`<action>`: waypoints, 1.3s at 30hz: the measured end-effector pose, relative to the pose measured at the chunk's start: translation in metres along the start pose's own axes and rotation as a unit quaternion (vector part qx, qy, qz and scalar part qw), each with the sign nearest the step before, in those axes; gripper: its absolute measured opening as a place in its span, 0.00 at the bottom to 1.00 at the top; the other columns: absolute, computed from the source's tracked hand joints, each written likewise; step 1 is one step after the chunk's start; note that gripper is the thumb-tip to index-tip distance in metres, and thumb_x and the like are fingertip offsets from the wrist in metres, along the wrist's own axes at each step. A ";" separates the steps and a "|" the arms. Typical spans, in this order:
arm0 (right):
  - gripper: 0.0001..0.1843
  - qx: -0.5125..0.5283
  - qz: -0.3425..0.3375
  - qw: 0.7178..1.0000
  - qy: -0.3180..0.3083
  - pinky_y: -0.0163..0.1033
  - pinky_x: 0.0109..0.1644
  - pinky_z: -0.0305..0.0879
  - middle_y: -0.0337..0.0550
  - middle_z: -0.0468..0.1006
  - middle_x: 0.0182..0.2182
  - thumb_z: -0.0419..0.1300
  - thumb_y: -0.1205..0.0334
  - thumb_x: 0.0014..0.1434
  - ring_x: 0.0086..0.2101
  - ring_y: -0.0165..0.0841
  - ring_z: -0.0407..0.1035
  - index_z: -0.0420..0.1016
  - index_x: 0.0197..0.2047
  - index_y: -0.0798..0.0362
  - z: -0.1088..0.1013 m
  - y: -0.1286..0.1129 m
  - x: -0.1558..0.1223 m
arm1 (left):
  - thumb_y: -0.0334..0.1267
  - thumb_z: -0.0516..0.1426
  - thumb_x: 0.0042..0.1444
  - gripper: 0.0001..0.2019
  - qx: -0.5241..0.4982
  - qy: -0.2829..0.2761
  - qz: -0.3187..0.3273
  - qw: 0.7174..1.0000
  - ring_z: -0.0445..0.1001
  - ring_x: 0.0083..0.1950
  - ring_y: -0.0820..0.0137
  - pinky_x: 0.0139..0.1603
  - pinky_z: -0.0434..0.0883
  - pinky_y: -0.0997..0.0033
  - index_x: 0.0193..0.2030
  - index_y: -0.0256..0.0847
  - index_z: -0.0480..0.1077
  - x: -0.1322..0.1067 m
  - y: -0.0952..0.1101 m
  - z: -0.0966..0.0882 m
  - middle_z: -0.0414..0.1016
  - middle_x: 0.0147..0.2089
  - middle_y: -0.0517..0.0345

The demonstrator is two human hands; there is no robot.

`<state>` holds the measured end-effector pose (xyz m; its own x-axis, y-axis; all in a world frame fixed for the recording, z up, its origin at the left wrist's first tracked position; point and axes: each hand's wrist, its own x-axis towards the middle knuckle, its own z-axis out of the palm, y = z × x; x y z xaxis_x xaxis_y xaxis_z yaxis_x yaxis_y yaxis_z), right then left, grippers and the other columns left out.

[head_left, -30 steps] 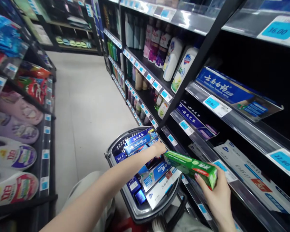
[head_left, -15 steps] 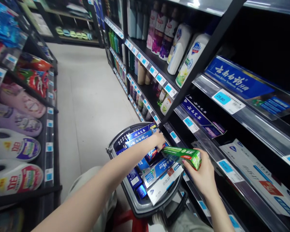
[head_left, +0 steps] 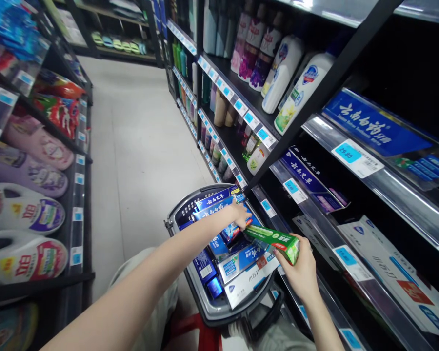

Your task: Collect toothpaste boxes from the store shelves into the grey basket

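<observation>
My right hand (head_left: 300, 267) grips the near end of a green toothpaste box (head_left: 272, 239), which slants over the basket's right side with its far end low among the contents. Inside the dark shopping basket (head_left: 175, 210), my left hand (head_left: 239, 214) rests on the boxes near the green box's far end, fingers apart and partly hidden. Around it lie several toothpaste boxes: a dark blue box (head_left: 216, 198) at the back, a blue-and-silver box (head_left: 241, 264) and a white box (head_left: 247, 285) at the front.
On the right, a shelf (head_left: 391, 187) bears a blue toothpaste box (head_left: 375, 122), a purple box (head_left: 307, 175) and white boxes (head_left: 395, 278). Detergent bottles (head_left: 22, 256) line the left shelves. A pale floor aisle (head_left: 139, 141) runs between. A red-and-white object (head_left: 190, 331) sits below the basket.
My right hand has lowered the green box slightly and shifted it left, deeper into the basket. My left hand's fingers have spread over the boxes. The view has shifted a little.
</observation>
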<state>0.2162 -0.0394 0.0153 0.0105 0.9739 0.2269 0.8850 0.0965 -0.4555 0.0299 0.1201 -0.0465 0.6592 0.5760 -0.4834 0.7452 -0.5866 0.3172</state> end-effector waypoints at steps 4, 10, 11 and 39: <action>0.23 -0.006 -0.015 1.000 0.004 0.47 0.44 0.65 0.47 0.68 0.40 0.59 0.49 0.55 0.41 0.41 0.66 0.61 0.49 0.52 0.012 -0.002 0.005 | 0.45 0.61 0.44 0.34 -0.006 -0.007 -0.001 1.000 0.58 0.64 0.47 0.62 0.54 0.41 0.61 0.44 0.63 0.001 -0.001 0.004 0.62 0.64 0.42; 0.23 -0.005 -0.060 0.997 -0.043 0.46 0.45 0.66 0.47 0.66 0.41 0.61 0.53 0.55 0.41 0.40 0.66 0.60 0.50 0.52 0.015 -0.012 0.020 | 0.48 0.59 0.46 0.36 0.002 -0.002 0.007 1.000 0.57 0.64 0.45 0.62 0.51 0.40 0.63 0.43 0.60 -0.001 -0.003 0.007 0.60 0.65 0.40; 0.22 -0.007 -0.070 0.996 -0.060 0.46 0.44 0.66 0.47 0.66 0.41 0.61 0.54 0.55 0.41 0.40 0.67 0.60 0.50 0.52 0.015 -0.016 0.023 | 0.49 0.58 0.46 0.36 0.004 -0.001 0.008 1.000 0.57 0.64 0.46 0.62 0.51 0.40 0.63 0.43 0.60 -0.002 -0.003 0.007 0.60 0.65 0.40; 0.36 0.224 0.226 0.879 0.354 0.51 0.48 0.62 0.47 0.68 0.42 0.69 0.50 0.42 0.38 0.38 0.66 0.66 0.51 0.56 -0.054 0.022 -0.104 | 0.44 0.52 0.60 0.32 0.004 0.192 -0.156 0.969 0.73 0.44 0.50 0.31 0.71 0.61 0.68 0.63 0.43 -0.032 0.110 0.143 0.64 0.57 0.37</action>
<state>0.2597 -0.1492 0.0280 0.7420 0.5766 0.3420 0.4450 -0.0422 -0.8945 0.0759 -0.0442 -0.1128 0.3926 0.8943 -0.2149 0.9142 -0.3537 0.1979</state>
